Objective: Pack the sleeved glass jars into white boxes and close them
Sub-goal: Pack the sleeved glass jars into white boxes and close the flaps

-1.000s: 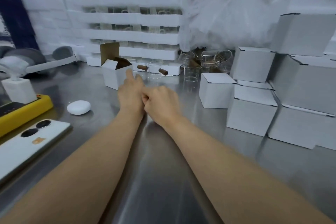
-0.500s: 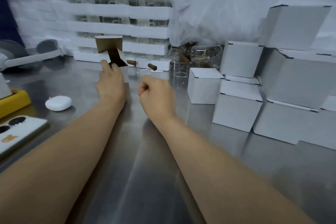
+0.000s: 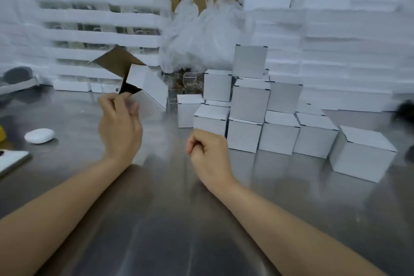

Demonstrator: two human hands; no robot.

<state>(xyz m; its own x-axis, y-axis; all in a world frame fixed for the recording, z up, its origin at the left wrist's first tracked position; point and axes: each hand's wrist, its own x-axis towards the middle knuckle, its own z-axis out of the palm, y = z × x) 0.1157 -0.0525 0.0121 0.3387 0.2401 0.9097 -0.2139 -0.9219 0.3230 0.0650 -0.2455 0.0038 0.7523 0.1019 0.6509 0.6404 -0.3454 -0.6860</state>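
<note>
My left hand [image 3: 119, 124] grips an open white box [image 3: 146, 88] by its near edge and holds it tilted above the steel table [image 3: 156, 219]. The box's brown inner lid flap [image 3: 114, 63] sticks up to the left. My right hand [image 3: 207, 152] hovers over the table with its fingers curled into a loose fist, holding nothing. Clear glass jars [image 3: 188, 82] lie behind the box at the back of the table, partly hidden. Several closed white boxes [image 3: 249, 101] are stacked to the right of my hands.
White foam trays [image 3: 94, 36] holding glassware are stacked along the back left, more foam sheets [image 3: 336, 51] at the back right, crumpled plastic wrap [image 3: 201, 36] between them. A white earbud case [image 3: 39, 135] and a phone [image 3: 11, 160] lie at the left edge.
My left hand has taken hold of the open box and lifted it off the table, tilting it. My right hand has drawn back towards me, still curled. The view has swung right.
</note>
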